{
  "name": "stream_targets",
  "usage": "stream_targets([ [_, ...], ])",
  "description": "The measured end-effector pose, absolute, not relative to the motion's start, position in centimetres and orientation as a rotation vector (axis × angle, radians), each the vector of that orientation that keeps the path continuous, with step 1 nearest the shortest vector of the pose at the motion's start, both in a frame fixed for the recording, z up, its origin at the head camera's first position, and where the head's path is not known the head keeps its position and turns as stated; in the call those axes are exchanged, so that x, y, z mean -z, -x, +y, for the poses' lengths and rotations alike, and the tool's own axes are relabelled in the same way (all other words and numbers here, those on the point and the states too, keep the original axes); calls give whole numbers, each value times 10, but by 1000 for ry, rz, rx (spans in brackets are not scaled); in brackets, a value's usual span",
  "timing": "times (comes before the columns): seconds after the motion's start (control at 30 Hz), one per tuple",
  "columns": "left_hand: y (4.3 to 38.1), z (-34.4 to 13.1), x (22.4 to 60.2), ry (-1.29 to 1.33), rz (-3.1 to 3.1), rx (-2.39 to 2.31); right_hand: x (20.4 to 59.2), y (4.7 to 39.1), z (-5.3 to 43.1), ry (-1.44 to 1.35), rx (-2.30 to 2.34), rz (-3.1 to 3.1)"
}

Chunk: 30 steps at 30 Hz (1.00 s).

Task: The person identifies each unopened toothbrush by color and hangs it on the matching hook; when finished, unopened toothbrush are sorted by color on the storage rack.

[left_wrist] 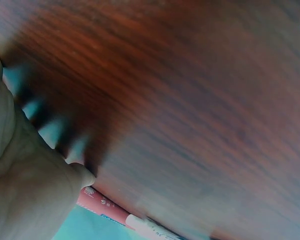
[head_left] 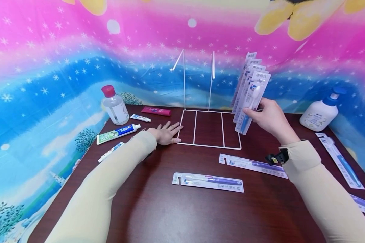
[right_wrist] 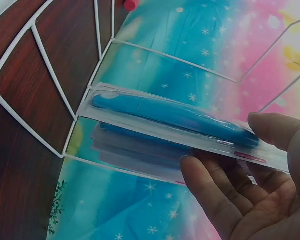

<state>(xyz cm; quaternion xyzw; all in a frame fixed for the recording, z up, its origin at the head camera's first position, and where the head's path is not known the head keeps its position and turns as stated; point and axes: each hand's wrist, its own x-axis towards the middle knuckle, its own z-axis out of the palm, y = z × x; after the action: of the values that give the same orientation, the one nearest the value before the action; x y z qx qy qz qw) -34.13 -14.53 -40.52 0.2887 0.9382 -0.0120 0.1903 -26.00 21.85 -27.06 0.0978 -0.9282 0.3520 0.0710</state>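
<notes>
A white wire rack (head_left: 184, 84) stands at the back of the table, two of its hook arms bare. Several packaged toothbrushes hang in a row at its right side. My right hand (head_left: 270, 118) pinches the frontmost packaged toothbrush (head_left: 253, 98), which has a blue handle; in the right wrist view the thumb lies over the pack and the fingers are beneath it. With fingers spread, my left hand (head_left: 165, 133) rests on the table at the left edge of the rack's base. The left wrist view shows mostly blurred tabletop beside that hand.
Purple packaged toothbrushes (head_left: 208, 182) lie in front, more packs (head_left: 340, 160) at the right. A white pump bottle (head_left: 319, 114) stands at right. On the left are a red-capped bottle (head_left: 116, 108), toothpaste tubes (head_left: 118, 134) and a pink tube (head_left: 156, 111). A patterned cloth hangs behind.
</notes>
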Motion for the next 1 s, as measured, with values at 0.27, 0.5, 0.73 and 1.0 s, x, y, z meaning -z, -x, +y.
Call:
stream_targets([
  [0.27, 340, -143, 403, -807, 2637, 48, 272, 264, 220, -311, -1026, -2775],
  [0.5, 341, -144, 405, -815, 2634, 26, 274, 263, 222, -314, -1052, -2804],
  [0.73, 340, -146, 404, -806, 2629, 28, 271, 260, 233, -229, -973, -2868],
  [1.0, 341, -146, 401, -810, 2630, 23, 272, 252, 291, -102, -784, -2984],
])
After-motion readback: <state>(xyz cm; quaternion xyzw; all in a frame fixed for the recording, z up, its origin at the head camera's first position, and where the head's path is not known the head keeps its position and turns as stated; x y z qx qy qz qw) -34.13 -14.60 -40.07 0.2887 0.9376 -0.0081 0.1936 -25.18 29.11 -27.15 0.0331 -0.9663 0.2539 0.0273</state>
